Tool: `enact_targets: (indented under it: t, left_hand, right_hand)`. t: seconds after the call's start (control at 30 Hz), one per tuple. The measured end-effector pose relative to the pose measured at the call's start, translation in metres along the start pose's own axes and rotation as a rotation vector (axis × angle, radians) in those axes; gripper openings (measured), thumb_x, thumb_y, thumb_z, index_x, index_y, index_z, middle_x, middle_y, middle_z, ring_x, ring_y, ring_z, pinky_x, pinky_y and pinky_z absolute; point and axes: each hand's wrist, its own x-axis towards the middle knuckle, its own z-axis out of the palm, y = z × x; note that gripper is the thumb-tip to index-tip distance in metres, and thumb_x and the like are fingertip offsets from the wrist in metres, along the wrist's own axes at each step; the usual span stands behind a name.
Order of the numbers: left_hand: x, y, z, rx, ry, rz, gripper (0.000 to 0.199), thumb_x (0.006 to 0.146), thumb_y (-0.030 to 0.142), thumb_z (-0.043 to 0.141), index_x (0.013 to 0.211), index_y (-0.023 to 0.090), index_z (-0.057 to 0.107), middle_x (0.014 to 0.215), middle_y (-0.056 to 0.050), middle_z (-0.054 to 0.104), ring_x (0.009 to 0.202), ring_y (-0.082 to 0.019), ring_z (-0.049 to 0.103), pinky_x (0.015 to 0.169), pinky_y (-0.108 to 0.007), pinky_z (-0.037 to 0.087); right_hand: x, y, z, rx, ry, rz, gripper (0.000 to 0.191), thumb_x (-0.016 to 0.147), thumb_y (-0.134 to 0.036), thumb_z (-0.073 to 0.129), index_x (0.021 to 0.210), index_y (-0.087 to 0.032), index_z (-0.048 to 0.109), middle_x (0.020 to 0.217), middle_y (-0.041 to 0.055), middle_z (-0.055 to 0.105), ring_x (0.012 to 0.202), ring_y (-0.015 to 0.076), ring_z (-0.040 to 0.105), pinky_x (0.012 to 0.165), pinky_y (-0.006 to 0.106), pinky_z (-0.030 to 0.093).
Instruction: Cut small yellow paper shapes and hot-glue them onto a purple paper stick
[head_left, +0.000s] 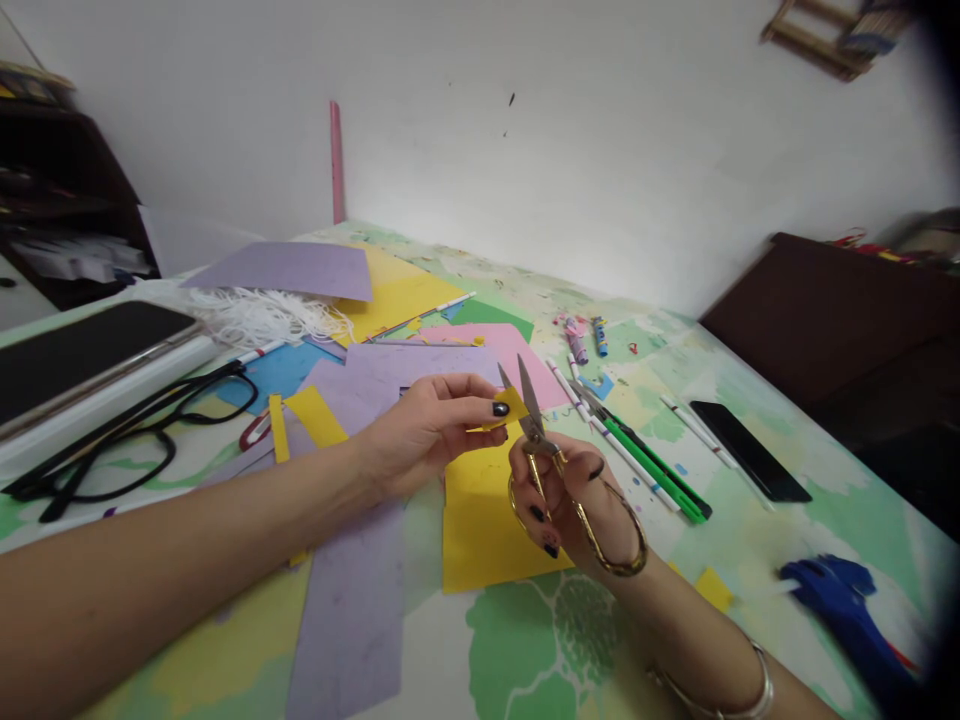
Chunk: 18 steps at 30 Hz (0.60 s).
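Note:
Between thumb and fingers, my left hand (439,425) pinches a small piece of yellow paper (513,404). My right hand (574,490) grips gold-handled scissors (534,430), with the fingers through and around the loops. The scissor blades are parted and point up and away, right beside the yellow piece; whether they touch it I cannot tell. Below both hands lies a larger yellow sheet (480,530), partly hidden by the right hand. Purple paper (345,610) lies under and beside my left forearm.
Black glasses (169,450) lie at the left. To the right are a green utility knife (652,465), several white sticks, a black phone (750,450) and a blue glue gun (847,610). White string (270,312) and coloured sheets are spread toward the wall.

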Motion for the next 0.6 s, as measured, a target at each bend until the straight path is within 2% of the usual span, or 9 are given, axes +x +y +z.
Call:
enact_targets:
  t: [0.37, 0.53, 0.6]
  left_hand:
    - [-0.0004, 0.001, -0.0023, -0.003, -0.009, 0.0, 0.008, 0.069, 0.012, 0.074, 0.07, 0.013, 0.067, 0.075, -0.001, 0.069, 0.07, -0.01, 0.061, 0.078, -0.027, 0.048]
    - [0.0002, -0.0008, -0.0045, 0.016, 0.008, 0.002, 0.01, 0.068, 0.014, 0.076, 0.071, 0.014, 0.066, 0.075, 0.0, 0.066, 0.07, -0.009, 0.06, 0.079, -0.027, 0.048]
    - [0.0019, -0.001, -0.0064, 0.042, 0.018, 0.021, 0.011, 0.068, 0.015, 0.076, 0.071, 0.014, 0.066, 0.075, 0.001, 0.065, 0.069, -0.009, 0.06, 0.079, -0.027, 0.048]
  right_hand:
    - [-0.0002, -0.0038, 0.0025, -0.065, 0.079, 0.04, 0.054, 0.067, -0.068, 0.067, 0.069, -0.016, 0.053, 0.046, -0.0108, 0.033, 0.029, 0.0013, 0.027, 0.027, 0.014, 0.02]
    - [-0.0005, -0.0044, 0.0031, -0.153, 0.157, 0.081, 0.052, 0.068, -0.067, 0.067, 0.068, -0.017, 0.052, 0.042, -0.011, 0.034, 0.026, 0.002, 0.026, 0.026, 0.015, 0.018]
    - [0.0016, -0.0059, 0.0002, -0.223, 0.234, 0.075, 0.051, 0.07, -0.067, 0.064, 0.069, -0.018, 0.051, 0.041, -0.0112, 0.033, 0.025, 0.0029, 0.026, 0.026, 0.016, 0.018]
